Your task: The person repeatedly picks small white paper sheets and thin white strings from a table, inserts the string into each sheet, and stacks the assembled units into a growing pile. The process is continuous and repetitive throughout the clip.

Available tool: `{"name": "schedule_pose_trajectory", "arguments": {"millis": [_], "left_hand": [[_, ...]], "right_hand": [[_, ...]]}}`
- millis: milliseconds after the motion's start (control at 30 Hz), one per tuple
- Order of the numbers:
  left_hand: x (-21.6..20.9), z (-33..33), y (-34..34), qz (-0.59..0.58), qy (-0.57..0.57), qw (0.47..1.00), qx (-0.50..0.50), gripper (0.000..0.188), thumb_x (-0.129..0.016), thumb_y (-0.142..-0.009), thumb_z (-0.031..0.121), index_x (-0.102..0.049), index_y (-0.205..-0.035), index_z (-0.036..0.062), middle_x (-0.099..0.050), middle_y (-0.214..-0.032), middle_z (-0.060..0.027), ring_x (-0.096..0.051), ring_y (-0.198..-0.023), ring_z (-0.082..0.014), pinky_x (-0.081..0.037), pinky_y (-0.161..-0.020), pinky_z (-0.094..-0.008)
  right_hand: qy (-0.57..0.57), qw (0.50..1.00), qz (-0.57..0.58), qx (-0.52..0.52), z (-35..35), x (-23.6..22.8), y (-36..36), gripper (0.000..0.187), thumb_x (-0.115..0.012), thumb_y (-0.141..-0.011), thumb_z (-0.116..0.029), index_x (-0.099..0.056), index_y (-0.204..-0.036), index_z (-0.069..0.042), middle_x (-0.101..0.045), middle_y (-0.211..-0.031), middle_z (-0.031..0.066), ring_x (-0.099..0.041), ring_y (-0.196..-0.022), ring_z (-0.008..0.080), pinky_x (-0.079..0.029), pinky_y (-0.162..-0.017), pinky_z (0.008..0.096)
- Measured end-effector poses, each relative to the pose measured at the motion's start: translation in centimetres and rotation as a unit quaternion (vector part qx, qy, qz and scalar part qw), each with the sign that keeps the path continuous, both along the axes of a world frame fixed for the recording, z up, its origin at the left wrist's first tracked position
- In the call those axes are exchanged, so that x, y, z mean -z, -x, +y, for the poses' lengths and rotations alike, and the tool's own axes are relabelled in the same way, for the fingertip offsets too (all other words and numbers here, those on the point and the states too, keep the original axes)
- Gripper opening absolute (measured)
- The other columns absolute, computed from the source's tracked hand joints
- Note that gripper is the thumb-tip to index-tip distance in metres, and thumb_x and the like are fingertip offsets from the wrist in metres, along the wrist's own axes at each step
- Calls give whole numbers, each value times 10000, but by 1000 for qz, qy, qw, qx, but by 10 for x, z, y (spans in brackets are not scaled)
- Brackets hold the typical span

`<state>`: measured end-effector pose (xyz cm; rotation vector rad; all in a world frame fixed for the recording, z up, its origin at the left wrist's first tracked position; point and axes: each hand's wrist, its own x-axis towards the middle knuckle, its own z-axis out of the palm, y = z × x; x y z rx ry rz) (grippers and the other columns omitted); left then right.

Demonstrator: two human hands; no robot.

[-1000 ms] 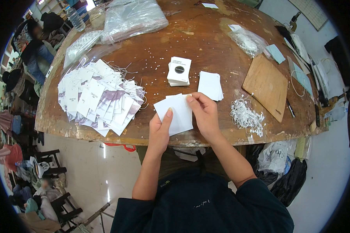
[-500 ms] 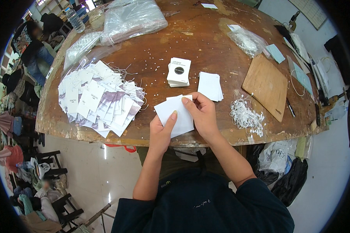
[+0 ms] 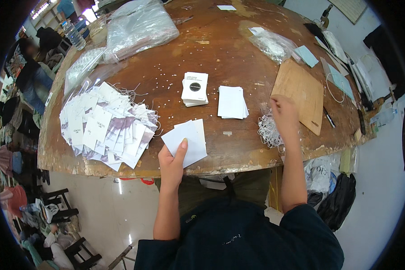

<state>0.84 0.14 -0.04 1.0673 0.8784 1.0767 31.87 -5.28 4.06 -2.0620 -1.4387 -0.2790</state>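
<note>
Two or more white cards, fanned slightly apart, are pinched between the thumb and fingers of my left hand near the table's front edge. My right hand is over a heap of white string loops beside the wooden board, its fingers curled together; whether a string is between them I cannot make out. Ahead of the held cards stand a stack of white cards with a black round mark and a stack of plain white cards. A big pile of strung tags spreads to the left.
The wooden board lies at the right, with a pen by its edge. Behind it is a clear bag of white items. Large plastic-wrapped packs and a water bottle occupy the far left. Small white bits dot the tabletop.
My right hand has let go of the cards and moved right to the string heap. My left hand keeps hold of the cards, slightly lower and further left; the whole view has shifted a little.
</note>
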Motion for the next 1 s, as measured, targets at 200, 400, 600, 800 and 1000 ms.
{"name": "schedule_pose_trajectory", "arguments": {"millis": [200, 400, 600, 800, 1000], "left_hand": [[2, 0, -4, 4, -4, 1000, 14, 297, -632, -960, 174, -614, -1151, -52, -661, -1030, -56, -599, -899, -92, -486, -783, -256], [3, -4, -6, 17, -2, 1000, 8, 283, -634, -958, 171, -627, -1125, -57, -666, -1010, -55, -597, -884, -89, -484, -774, -254], [4, -4, -8, 6, -10, 1000, 2, 281, -638, -956, 174, -633, -1123, -51, -670, -1005, -54, -601, -872, -91, -487, -773, -259], [7, -5, -7, 8, -23, 1000, 5, 287, -641, -954, 174, -630, -1135, -49, -672, -1020, -56, -605, -884, -94, -489, -781, -260], [3, -8, -2, -30, 2, 1000, 5, 281, -640, -947, 148, -624, -1148, -48, -671, -1044, -68, -615, -915, -104, -494, -803, -263]], "right_hand": [[104, 992, 30, 56, -19, 18, -20, 168, -668, -851, -118, -680, -968, 2, -692, -837, 187, -670, -784, 359, -523, -701, 413], [99, 991, -63, 71, 3, 43, 9, 155, -618, -834, -52, -641, -977, 5, -664, -888, 206, -644, -794, 405, -515, -687, 467], [35, 996, -82, 0, 18, 52, 9, 109, -592, -840, -50, -626, -923, 12, -644, -864, 210, -630, -780, 411, -505, -681, 476], [89, 994, -53, 41, 25, 43, 5, 107, -618, -834, -76, -662, -877, 12, -653, -844, 210, -626, -758, 395, -510, -713, 446], [-138, 978, 156, -8, 20, 7, 19, 136, -665, -846, -48, -672, -968, 13, -680, -808, 112, -656, -721, 204, -514, -682, 334]]}}
